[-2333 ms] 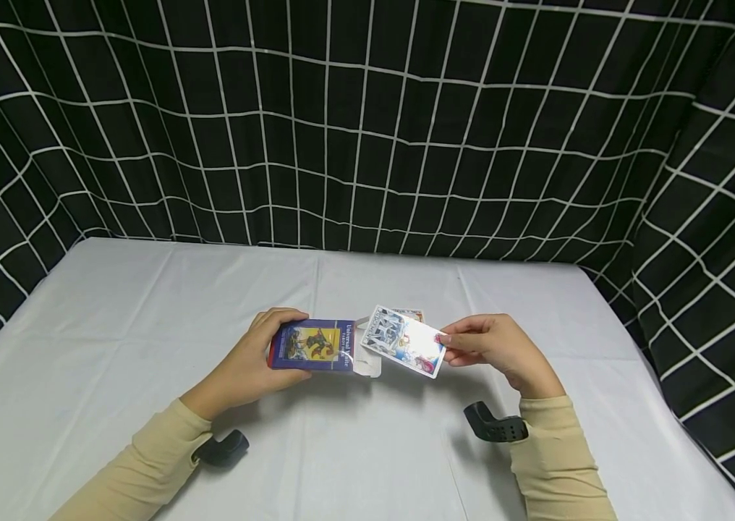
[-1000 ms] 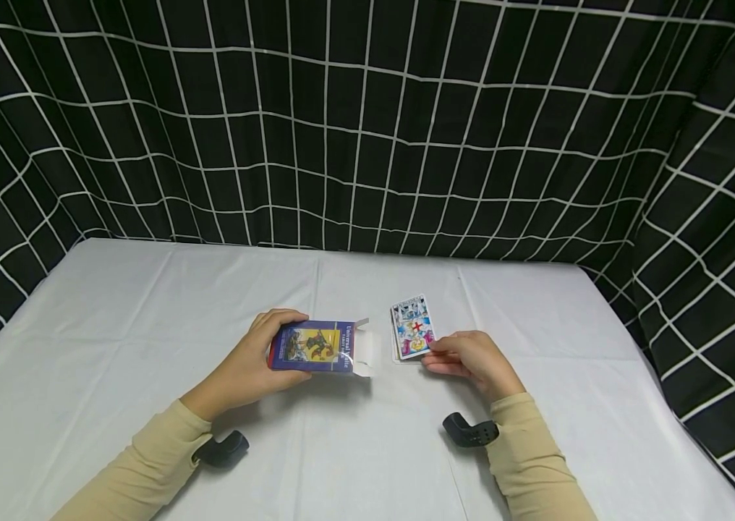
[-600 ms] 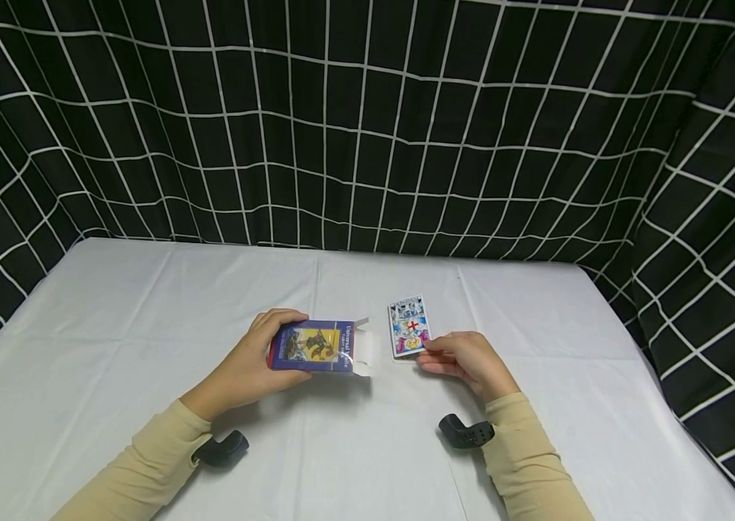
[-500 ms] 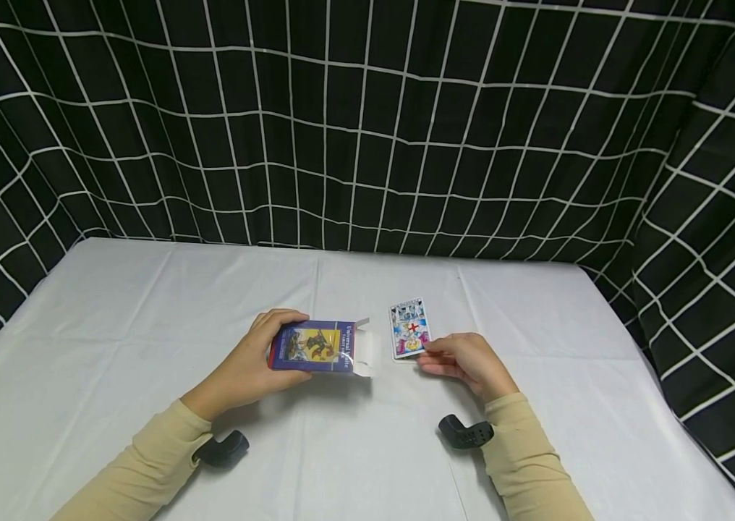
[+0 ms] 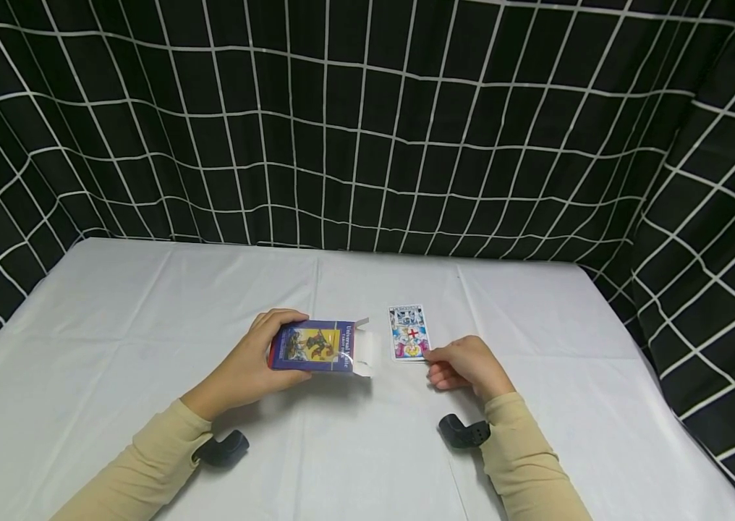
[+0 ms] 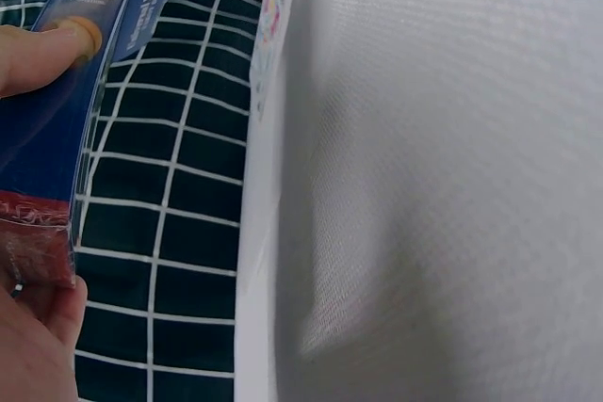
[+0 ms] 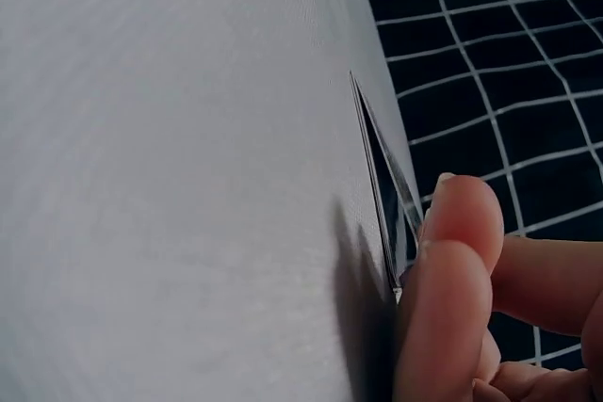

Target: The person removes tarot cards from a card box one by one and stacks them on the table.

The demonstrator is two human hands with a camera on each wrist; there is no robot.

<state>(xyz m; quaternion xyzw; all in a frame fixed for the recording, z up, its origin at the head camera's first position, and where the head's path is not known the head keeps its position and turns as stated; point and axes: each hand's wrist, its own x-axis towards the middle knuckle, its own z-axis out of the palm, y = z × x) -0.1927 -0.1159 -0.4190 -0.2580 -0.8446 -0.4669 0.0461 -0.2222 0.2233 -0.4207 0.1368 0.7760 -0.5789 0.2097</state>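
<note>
My left hand (image 5: 253, 358) holds the blue Universal Waite tarot box (image 5: 315, 346) from its closed end, thumb on one side and fingers on the other. The box is raised off the table, its white end flap (image 5: 363, 353) open to the right. A tarot card (image 5: 409, 333) with a red cross lies face up on the pile, right of the box. At its near right corner my right hand (image 5: 468, 367) pinches the edge, fingers curled. In the right wrist view the top card (image 7: 403, 190) slopes up toward the fingers, with a narrow gap over what lies beneath it.
A white cloth (image 5: 354, 463) covers the table. Black fabric with a white grid (image 5: 341, 130) hangs behind it and at the sides. Dark wrist-camera mounts (image 5: 223, 449) stick out from both sleeves.
My right hand has brought the card from near the box's mouth down onto the card on the table and lowered it nearly flat. The left hand and box have barely moved.
</note>
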